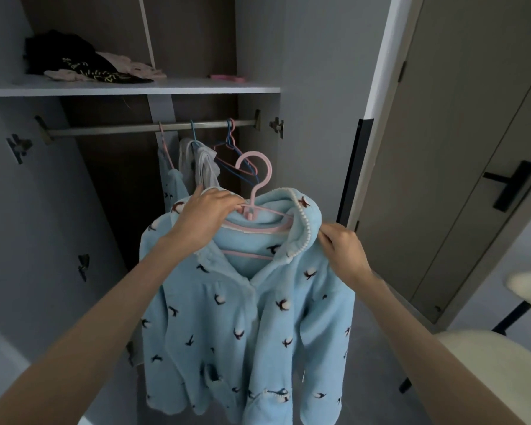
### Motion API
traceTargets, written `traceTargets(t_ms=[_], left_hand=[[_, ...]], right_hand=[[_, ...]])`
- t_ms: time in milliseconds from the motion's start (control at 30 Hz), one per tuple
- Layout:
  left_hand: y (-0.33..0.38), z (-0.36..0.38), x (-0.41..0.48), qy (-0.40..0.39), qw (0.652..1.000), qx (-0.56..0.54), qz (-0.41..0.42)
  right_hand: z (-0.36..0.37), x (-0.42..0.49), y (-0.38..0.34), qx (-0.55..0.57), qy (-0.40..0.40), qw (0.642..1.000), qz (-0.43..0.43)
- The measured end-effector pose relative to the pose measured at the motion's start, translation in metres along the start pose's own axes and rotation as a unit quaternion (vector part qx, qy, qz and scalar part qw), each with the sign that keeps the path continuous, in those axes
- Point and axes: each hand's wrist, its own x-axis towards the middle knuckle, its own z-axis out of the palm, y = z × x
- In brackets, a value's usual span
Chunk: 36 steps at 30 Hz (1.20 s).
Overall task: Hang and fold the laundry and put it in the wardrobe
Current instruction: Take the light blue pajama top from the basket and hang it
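Left hand [207, 211]: fingertips curled, pinching pink hanger [255, 179] at base of hook. Right hand [342, 245]: fingers bunched, pinching beaded collar edge of blue fleece top [258, 317]. Top with small dark bird-like motifs hangs on the hanger, held near, in front of open wardrobe [258, 41], below rail [120, 129]. Far on rail: pale garments [196, 161], spare hangers [230, 139]. Shelf [166, 86] above: black garment [74, 56], yellow print unreadable. White chair [488, 363] near right.

A light-blue pyjama top [258, 317] — patterned with dark birds — is seen centrally on a pink hanger [255, 191]; black clothes [74, 56] are seen upper left.
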Motion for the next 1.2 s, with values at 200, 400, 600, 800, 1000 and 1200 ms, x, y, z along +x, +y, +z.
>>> traceTargets(t_ms=[200,400,600,800,1000,1200], left_hand=[[-0.001,-0.003,-0.007,0.01,1.0,0.004,-0.017],[0.014,-0.015,-0.009,0.064,0.997,0.037,0.03],[0.015,-0.019,-0.021,0.077,0.996,0.048,0.005],[0.024,-0.016,-0.029,0.091,0.993,0.08,-0.002],[0.03,-0.014,-0.036,0.1,0.99,0.095,0.002],[0.018,-0.014,-0.046,0.087,0.992,0.092,-0.03]], right_hand=[[-0.006,0.0,-0.029,0.052,0.059,0.997,0.014],[-0.006,0.012,-0.06,-0.036,0.032,0.994,-0.095],[-0.013,0.014,-0.063,-0.05,0.038,0.998,0.008],[-0.014,0.016,-0.053,-0.038,0.026,0.997,0.062],[-0.018,0.02,-0.034,0.157,0.003,0.964,0.213],[-0.022,0.024,-0.017,0.57,0.015,0.733,0.37]])
